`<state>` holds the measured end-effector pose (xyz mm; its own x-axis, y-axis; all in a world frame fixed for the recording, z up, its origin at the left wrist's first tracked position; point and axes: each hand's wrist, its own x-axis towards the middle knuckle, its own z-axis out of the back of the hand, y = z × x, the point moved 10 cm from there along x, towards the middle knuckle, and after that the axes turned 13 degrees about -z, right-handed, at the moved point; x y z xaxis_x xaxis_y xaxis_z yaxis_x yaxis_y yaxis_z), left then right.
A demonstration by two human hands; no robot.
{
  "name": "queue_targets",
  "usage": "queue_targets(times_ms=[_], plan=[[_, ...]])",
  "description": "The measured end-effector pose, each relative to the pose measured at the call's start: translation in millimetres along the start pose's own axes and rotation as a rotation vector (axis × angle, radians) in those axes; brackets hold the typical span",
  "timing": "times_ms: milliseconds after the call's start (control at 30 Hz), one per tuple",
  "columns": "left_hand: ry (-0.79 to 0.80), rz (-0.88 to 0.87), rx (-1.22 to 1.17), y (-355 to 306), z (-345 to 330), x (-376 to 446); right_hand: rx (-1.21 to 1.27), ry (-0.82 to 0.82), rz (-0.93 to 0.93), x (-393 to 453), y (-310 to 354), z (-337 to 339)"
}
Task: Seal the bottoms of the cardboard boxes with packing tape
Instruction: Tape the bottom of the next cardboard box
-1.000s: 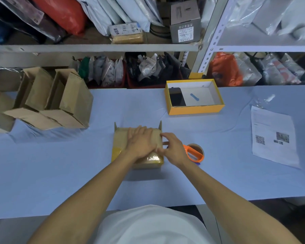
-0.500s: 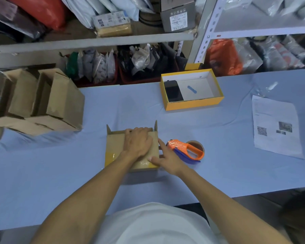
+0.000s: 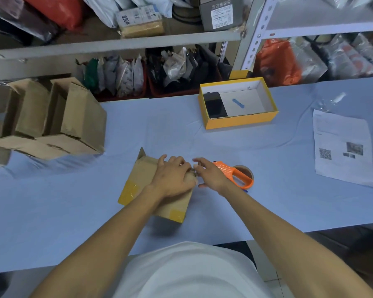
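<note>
We pressed our left hand [image 3: 172,179] flat on the taped box [image 3: 142,179], fingers loose, and our empty right hand [image 3: 210,176] next needed the tape roll [image 3: 243,175].

Across the table [image 3: 289,207], which wears a pale blue cloth, I see a yellow tray [image 3: 241,122] near the far edge, with a black phone [image 3: 215,105] lying in its left end and a small blue strip [image 3: 238,103] on its white floor. Well to the right lies a printed sheet [image 3: 343,147] with a QR code. Behind, I make out a metal shelf [image 3: 116,45] crammed with bagged parcels, a red bag [image 3: 58,9] and a grey carton [image 3: 221,12] above.
</note>
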<state>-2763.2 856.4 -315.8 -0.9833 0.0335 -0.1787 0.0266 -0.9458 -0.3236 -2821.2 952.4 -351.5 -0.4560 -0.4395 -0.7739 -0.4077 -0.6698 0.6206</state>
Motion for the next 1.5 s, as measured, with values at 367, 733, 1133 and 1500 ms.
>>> queue_targets(times_ms=[367, 733, 1133, 1500], plan=[[-0.121, 0.251, -0.037, 26.6, 33.8, -17.4, -0.138, -0.102, 0.149, -25.5, 31.8, 19.3], [-0.515, 0.304, -0.856, 38.8, 99.7, -18.2, -0.196, -0.195, 0.517, -75.0, 147.1, 36.4], [-0.061, 0.366, -0.18, 29.8, 48.0, -0.7, -0.432, -0.406, 0.282, -35.2, 56.9, 65.0], [-0.046, 0.252, 0.044, 5.4, 17.3, 17.0, -0.903, -0.377, 0.258, -45.6, -10.2, 65.8]])
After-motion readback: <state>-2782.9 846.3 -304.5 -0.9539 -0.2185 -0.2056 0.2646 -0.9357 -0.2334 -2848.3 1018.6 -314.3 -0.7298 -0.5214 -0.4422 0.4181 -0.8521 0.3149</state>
